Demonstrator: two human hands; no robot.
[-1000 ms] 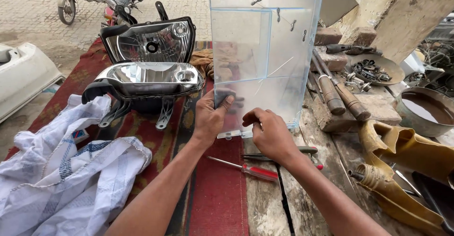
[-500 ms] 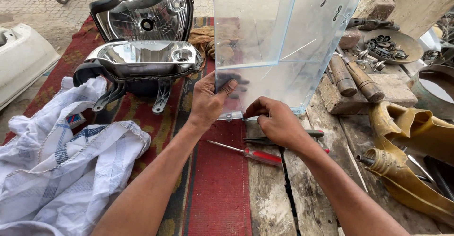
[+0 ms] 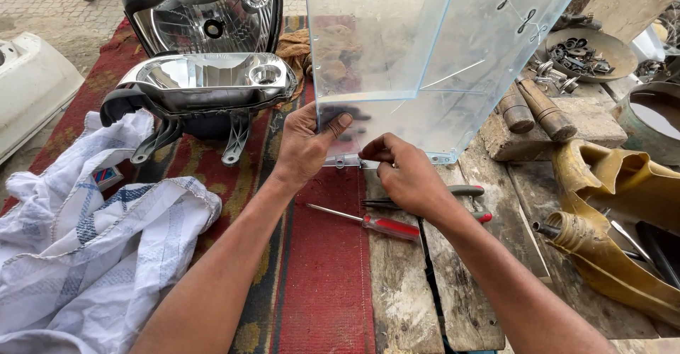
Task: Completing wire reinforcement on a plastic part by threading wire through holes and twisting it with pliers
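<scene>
Both forearms extended forward, left hand [image 3: 306, 145] gripping, right hand [image 3: 405, 177] pinching.

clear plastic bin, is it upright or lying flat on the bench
Upright: the clear plastic bin stands on its lower edge, steadied by the left hand and right hand.

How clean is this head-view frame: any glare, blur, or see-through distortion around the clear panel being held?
Head view: even daylight, soft shadows, everything sharp. The clear plastic panel looks milky, blurring the rug behind it; the left hand has fingers showing dimly through it, and the right hand pinches the lower edge. Bright reflections sit on the chrome headlight reflector. Slight wide-angle stretch at the edges.
</scene>
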